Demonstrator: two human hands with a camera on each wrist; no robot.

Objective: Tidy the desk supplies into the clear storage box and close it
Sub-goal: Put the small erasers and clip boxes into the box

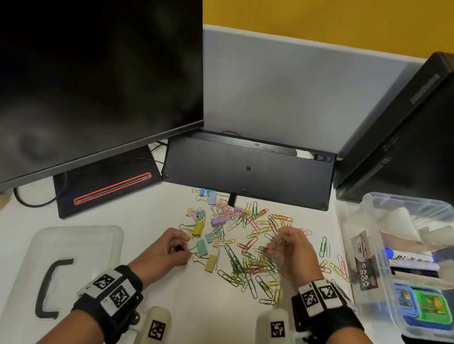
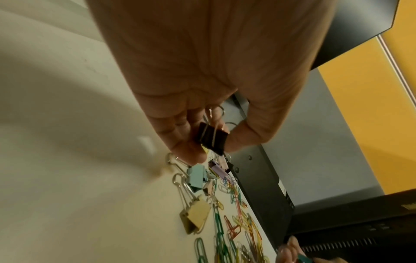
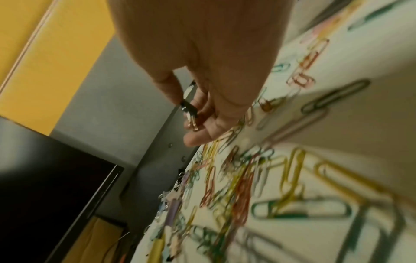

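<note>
Coloured paper clips (image 1: 254, 254) and pastel binder clips (image 1: 204, 228) lie scattered on the white desk in front of me. My left hand (image 1: 178, 249) hovers at the pile's left edge and pinches a black binder clip (image 2: 212, 138) between thumb and fingers. Just above the paper clips, my right hand (image 1: 274, 247) pinches a small black clip (image 3: 188, 108) with silver handles. The clear storage box (image 1: 376, 203) stands open at the right and holds markers, pads and coloured packs. Its clear lid (image 1: 82, 240) with a dark handle lies flat at the left.
A dark monitor (image 1: 71, 70) on its stand fills the back left. An upturned black keyboard (image 1: 247, 169) lies just behind the clips. A black computer tower (image 1: 436, 132) stands at the back right, behind the box. A grey partition closes off the desk's far edge.
</note>
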